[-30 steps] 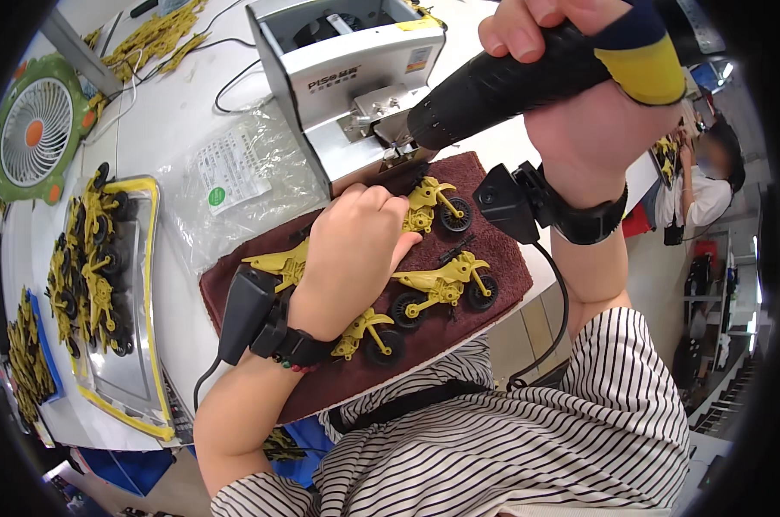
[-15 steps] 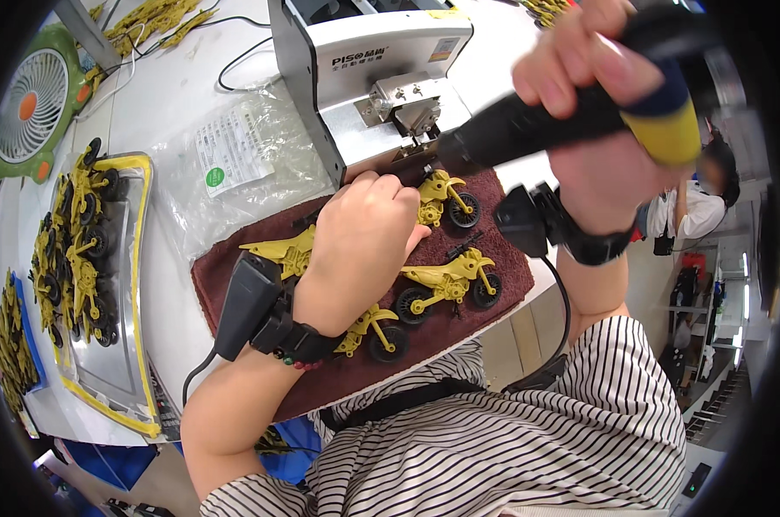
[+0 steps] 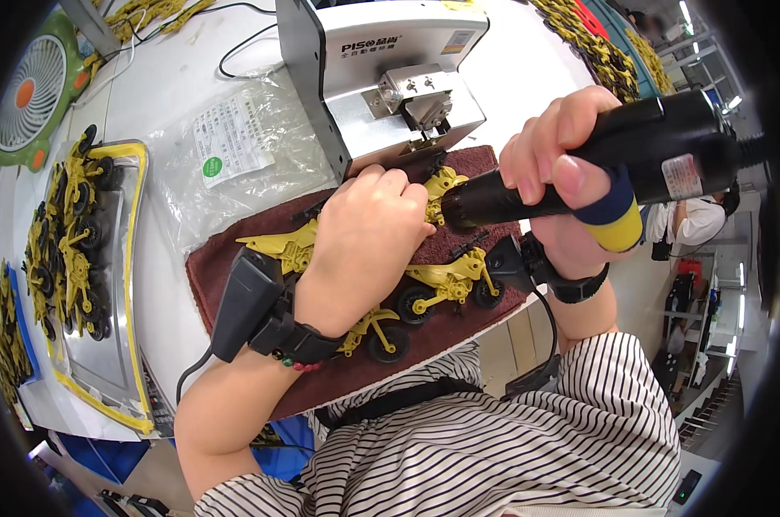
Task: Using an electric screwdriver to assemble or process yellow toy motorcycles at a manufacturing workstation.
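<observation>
Right hand [image 3: 571,172] has swung the driver [image 3: 579,177] lower; left hand [image 3: 364,250] clamps a toy bike [image 3: 446,185]. Tip might slip, jabbing fingers.

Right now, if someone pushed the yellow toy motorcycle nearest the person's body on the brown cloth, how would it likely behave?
The toy motorcycle looks like thin moulded plastic, so probably light and stiff. It lies on its side, so its black wheels likely won't roll it. The brown cloth looks nappy, so it would probably drag rather than slide, and slim parts might snag.

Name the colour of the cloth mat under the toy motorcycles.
Dark maroon-brown; the cloth mat shows best in the head view, under the yellow toy motorcycles.
</observation>
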